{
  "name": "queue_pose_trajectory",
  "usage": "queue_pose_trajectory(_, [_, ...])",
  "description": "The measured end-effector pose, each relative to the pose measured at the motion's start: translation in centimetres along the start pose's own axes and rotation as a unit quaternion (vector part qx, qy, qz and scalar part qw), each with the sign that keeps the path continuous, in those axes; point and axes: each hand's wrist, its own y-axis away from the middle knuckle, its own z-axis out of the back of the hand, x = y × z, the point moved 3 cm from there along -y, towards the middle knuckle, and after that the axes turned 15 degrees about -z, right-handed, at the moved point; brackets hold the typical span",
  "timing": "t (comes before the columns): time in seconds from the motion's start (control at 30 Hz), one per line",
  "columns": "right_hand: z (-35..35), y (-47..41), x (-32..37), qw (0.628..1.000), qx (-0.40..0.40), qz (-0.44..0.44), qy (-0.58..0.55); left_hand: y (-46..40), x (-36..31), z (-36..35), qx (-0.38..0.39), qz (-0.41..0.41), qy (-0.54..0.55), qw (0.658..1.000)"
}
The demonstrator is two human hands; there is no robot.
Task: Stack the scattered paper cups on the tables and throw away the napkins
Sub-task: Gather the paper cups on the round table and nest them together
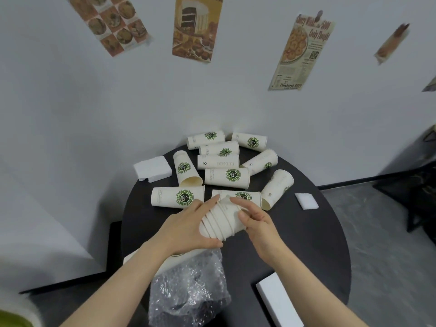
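A nested stack of white paper cups [220, 223] lies tilted above the round black table [306, 244]. My left hand [191, 228] grips the stack from the left, thumb underneath. My right hand [253, 219] holds its rim end from the right, fingers curled on it. Several loose white cups with green logos [226, 177] lie on their sides across the far half of the table. A white napkin [153, 170] rests at the table's left edge, and a small one [306, 201] lies to the right.
A crumpled clear plastic bag [188, 291] sits at the table's near edge under my left forearm. A white flat block [278, 300] lies near right. The wall stands close behind the table, with posters on it. Dark furniture [415, 192] stands at the right.
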Motion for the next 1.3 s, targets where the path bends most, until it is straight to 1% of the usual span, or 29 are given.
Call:
queue_pose_trajectory(0.2, [-0.4,-1.6,-1.0,1.000,0.017,-0.012,-0.014,-2.3,0.3,-0.8,0.011,0.011,-0.001,1.000])
queue_pose_trajectory(0.33, [1.2,-2.7,-1.6,0.999,0.023,-0.030,-0.021,-3.7,0.9,-1.3,0.017,0.015,0.012,1.000])
queue_pose_trajectory(0.37, [2.0,-3.0,-1.5,0.999,0.004,-0.027,-0.015,-3.9,1.1,-1.4,0.014,0.019,0.018,1.000])
queue_pose_trajectory(0.4, [3.1,-3.4,-1.5,0.999,-0.032,-0.022,-0.006,-4.0,1.4,-1.4,0.012,0.023,0.022,0.999])
queue_pose_trajectory(0.5, [7.3,-5.0,-1.9,0.983,-0.183,-0.022,0.012,-4.2,2.4,-1.4,0.013,0.032,0.023,0.999])
queue_pose_trajectory(0.53, [8.7,-5.7,-2.3,0.976,-0.215,-0.029,0.022,-4.3,2.8,-1.4,0.012,0.034,0.022,0.999])
queue_pose_trajectory(0.6, [10.5,-6.9,-2.8,0.968,-0.243,-0.045,0.048,-4.3,3.4,-1.3,0.008,0.042,0.022,0.999])
queue_pose_trajectory(0.7, [11.5,-8.5,-3.4,0.967,-0.236,-0.067,0.062,-4.3,4.1,-1.3,0.011,0.054,0.032,0.998])
queue_pose_trajectory(0.93, [11.4,-10.7,-4.4,0.964,-0.223,-0.108,0.100,-3.8,5.3,-1.2,0.019,0.073,0.047,0.996])
queue_pose_trajectory(1.1, [10.9,-9.7,-3.0,0.966,-0.231,-0.102,0.057,-3.3,5.7,-1.0,0.021,0.077,0.051,0.996])
queue_pose_trajectory(1.3, [11.1,-7.4,-0.7,0.971,-0.228,-0.063,0.018,-2.6,5.7,-1.0,0.021,0.063,0.052,0.996])
